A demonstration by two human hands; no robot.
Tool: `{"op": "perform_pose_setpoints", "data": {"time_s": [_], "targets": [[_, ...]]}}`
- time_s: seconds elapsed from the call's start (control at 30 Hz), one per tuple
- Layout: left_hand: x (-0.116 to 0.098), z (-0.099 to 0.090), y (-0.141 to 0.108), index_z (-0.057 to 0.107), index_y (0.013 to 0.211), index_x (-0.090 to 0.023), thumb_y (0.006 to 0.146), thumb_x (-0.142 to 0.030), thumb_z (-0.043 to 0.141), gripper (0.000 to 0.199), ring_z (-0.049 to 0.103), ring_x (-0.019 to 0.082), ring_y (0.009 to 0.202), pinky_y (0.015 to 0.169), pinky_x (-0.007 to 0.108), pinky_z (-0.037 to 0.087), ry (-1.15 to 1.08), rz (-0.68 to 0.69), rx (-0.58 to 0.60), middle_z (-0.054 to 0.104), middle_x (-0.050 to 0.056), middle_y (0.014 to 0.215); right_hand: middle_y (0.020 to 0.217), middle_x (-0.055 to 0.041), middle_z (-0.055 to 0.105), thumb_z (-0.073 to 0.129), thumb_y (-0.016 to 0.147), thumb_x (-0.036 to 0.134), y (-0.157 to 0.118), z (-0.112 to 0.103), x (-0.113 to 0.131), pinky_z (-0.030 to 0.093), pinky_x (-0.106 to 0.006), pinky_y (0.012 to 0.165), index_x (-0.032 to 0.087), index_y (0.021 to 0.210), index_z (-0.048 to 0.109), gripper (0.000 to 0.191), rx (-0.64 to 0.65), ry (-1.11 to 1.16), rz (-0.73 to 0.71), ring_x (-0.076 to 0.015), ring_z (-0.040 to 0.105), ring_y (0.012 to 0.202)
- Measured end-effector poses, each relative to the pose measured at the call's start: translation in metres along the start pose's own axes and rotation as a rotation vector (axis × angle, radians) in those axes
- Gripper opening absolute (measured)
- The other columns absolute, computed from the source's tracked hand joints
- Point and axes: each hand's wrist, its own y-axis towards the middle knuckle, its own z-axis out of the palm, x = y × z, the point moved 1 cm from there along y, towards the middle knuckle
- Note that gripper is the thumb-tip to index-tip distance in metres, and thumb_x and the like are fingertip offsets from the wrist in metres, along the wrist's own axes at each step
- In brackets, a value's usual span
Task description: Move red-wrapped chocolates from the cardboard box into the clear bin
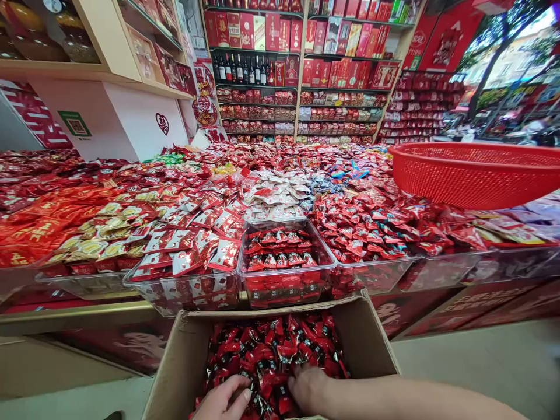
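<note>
An open cardboard box full of red and black wrapped candies stands at the bottom centre. My left hand rests on the candies at the lower left inside the box, thumb and fingers apart, holding nothing visible. Deeper among the candies, right of it, is my right hand; its fingertips are buried, so any hold is hidden. Just beyond the box, a clear plastic bin contains similar candies lined up in rows.
Heaps of wrapped sweets in clear bins cover the counter on both sides. A red plastic basket lies on the heap at right. Shelves with boxes and bottles stand behind, and a white cabinet at left.
</note>
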Motion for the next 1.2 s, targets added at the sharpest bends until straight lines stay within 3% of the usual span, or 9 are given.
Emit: {"op": "perform_pose_setpoints", "data": {"time_s": [0.3,0.47,0.57,0.67,0.77,0.87,1.03,1.13,1.2], "targets": [[0.003,0.002,-0.003,0.062,0.086,-0.021,0.075,-0.034,0.044,0.025,0.060,0.018,0.084,0.077,0.025,0.043,-0.028,0.013,-0.006,0.069,0.001,0.087,0.068,-0.0071,0.067,0.060,0.051,0.010,-0.004,-0.006,-0.004,0.050,-0.034,0.056,0.019,0.056,0.063,0.011,0.106,-0.029,-0.089,-0.0291,0.063,0.073],[0.011,0.004,-0.001,0.056,0.104,-0.019,0.075,-0.031,0.047,0.033,0.055,0.019,0.098,0.086,0.029,0.040,-0.155,0.044,-0.128,0.061,0.006,0.109,0.071,-0.0074,0.065,0.064,0.053,0.023,-0.022,-0.043,-0.017,0.045,-0.029,0.054,0.016,0.073,0.064,0.021,-0.103,0.093,-0.067,-0.0244,0.061,0.070],[-0.003,0.001,0.000,0.047,0.117,-0.016,0.074,-0.033,0.051,0.046,0.057,0.019,0.094,0.081,0.030,0.044,-0.406,0.099,-0.160,0.058,0.010,0.114,0.074,-0.0016,0.061,0.060,0.061,0.032,-0.041,-0.073,-0.020,0.039,-0.021,0.050,0.019,0.087,0.059,0.029,-0.291,0.339,-0.168,-0.0144,0.055,0.064],[-0.030,-0.006,0.001,0.055,0.109,-0.015,0.069,-0.033,0.060,0.044,0.060,0.019,0.083,0.073,0.027,0.048,-0.594,0.162,-0.125,0.066,0.007,0.095,0.064,0.0035,0.053,0.063,0.061,0.035,-0.059,-0.093,-0.013,0.033,-0.018,0.047,0.018,0.080,0.056,0.027,-0.439,0.723,-0.324,-0.0085,0.045,0.055],[-0.052,-0.010,0.002,0.066,0.092,-0.018,0.073,-0.034,0.056,0.027,0.059,0.017,0.076,0.068,0.023,0.046,-0.640,0.181,-0.184,0.069,0.001,0.074,0.057,0.0053,0.045,0.063,0.063,0.037,-0.071,-0.100,-0.001,0.030,-0.017,0.046,0.016,0.071,0.053,0.026,-0.523,1.060,-0.375,-0.0065,0.037,0.052],[-0.061,-0.007,0.004,0.067,0.091,-0.018,0.074,-0.035,0.054,0.027,0.057,0.016,0.073,0.066,0.023,0.045,-0.691,0.179,-0.264,0.069,0.000,0.075,0.055,0.0048,0.044,0.059,0.067,0.040,-0.076,-0.101,0.007,0.030,-0.018,0.047,0.015,0.065,0.049,0.028,-0.603,1.326,-0.360,-0.0063,0.035,0.051],[-0.064,0.001,0.006,0.067,0.090,-0.015,0.071,-0.038,0.058,0.031,0.058,0.016,0.066,0.056,0.023,0.045,-0.948,0.108,-0.325,0.070,0.001,0.072,0.052,0.0046,0.044,0.059,0.066,0.045,-0.076,-0.101,0.006,0.032,-0.019,0.044,0.015,0.061,0.050,0.032,-0.645,1.559,-0.322,-0.0061,0.038,0.046],[-0.065,0.002,0.006,0.067,0.090,-0.017,0.070,-0.036,0.060,0.029,0.059,0.015,0.069,0.061,0.022,0.046,-0.929,0.091,-0.383,0.071,0.001,0.076,0.054,0.0040,0.049,0.063,0.062,0.043,-0.075,-0.098,0.004,0.033,-0.020,0.043,0.015,0.067,0.053,0.030,-0.570,1.625,-0.335,-0.0064,0.041,0.044],[-0.065,0.004,0.006,0.066,0.093,-0.018,0.069,-0.038,0.061,0.032,0.060,0.017,0.078,0.070,0.023,0.047,-0.921,0.091,-0.405,0.071,0.001,0.084,0.053,0.0036,0.050,0.063,0.063,0.041,-0.076,-0.097,0.004,0.033,-0.020,0.044,0.014,0.066,0.056,0.028,-0.622,1.611,-0.334,-0.0062,0.040,0.045]]}}
